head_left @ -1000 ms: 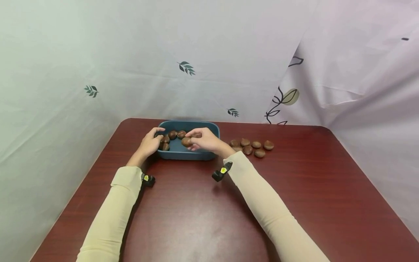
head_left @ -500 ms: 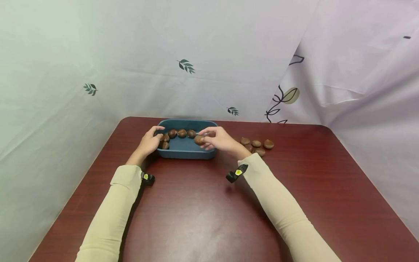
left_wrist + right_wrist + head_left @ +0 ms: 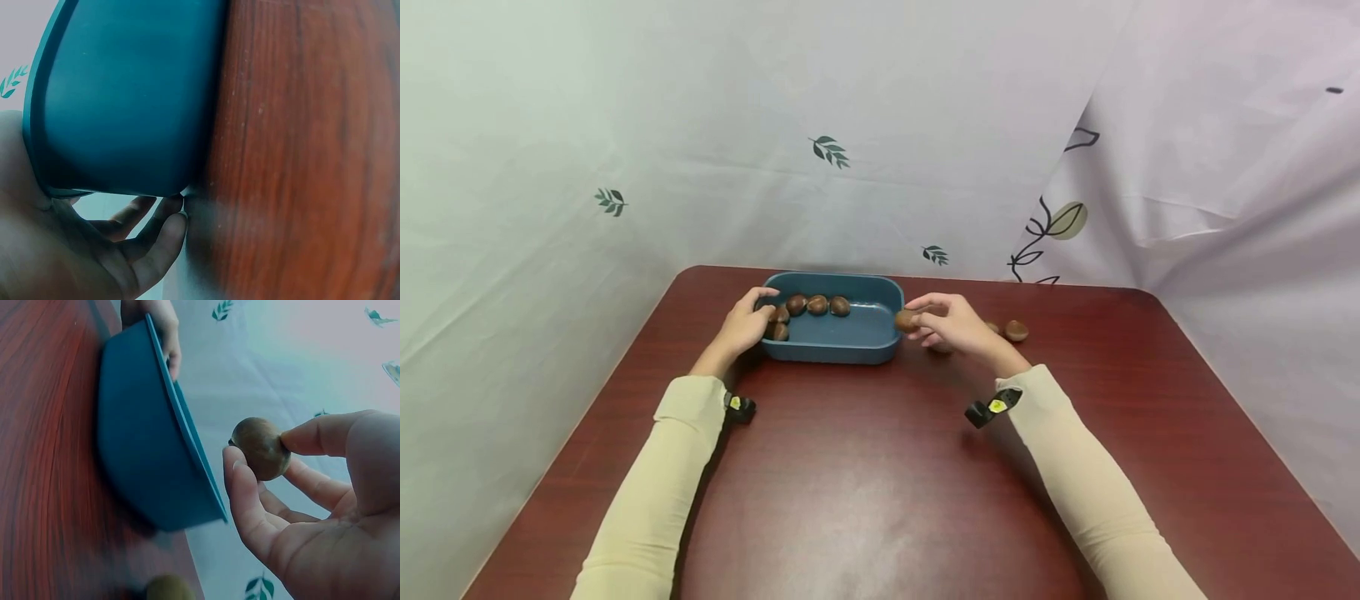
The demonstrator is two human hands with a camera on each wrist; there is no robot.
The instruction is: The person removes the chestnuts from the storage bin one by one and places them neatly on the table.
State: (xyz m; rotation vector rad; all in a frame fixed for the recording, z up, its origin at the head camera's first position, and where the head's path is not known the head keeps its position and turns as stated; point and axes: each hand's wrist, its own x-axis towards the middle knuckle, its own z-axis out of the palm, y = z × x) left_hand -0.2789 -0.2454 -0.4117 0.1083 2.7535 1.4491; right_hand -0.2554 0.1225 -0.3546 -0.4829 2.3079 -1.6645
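Observation:
My left hand (image 3: 743, 323) grips the left end of a blue rectangular plastic tray (image 3: 829, 354). In the left wrist view the thumb goes over the rim and the fingers (image 3: 164, 245) lie along the outside. Several brown chestnuts (image 3: 817, 305) lie inside, along the tray's left end and back wall. Just past the right rim, my right hand (image 3: 953, 323) pinches one chestnut (image 3: 261, 449) between thumb and fingertips. The right wrist view shows this nut raised beside the tray's outer wall (image 3: 140, 434).
On the table (image 3: 865, 467) right of the tray are loose chestnuts, partly hidden by my right hand; one chestnut (image 3: 1017, 331) shows at their right side. A white curtain (image 3: 880, 167) with leaf prints hangs behind the table's far edge.
My right hand has moved right, from over the tray to beyond its right rim, with the chestnut in its fingers. The left hand has kept its place on the tray.

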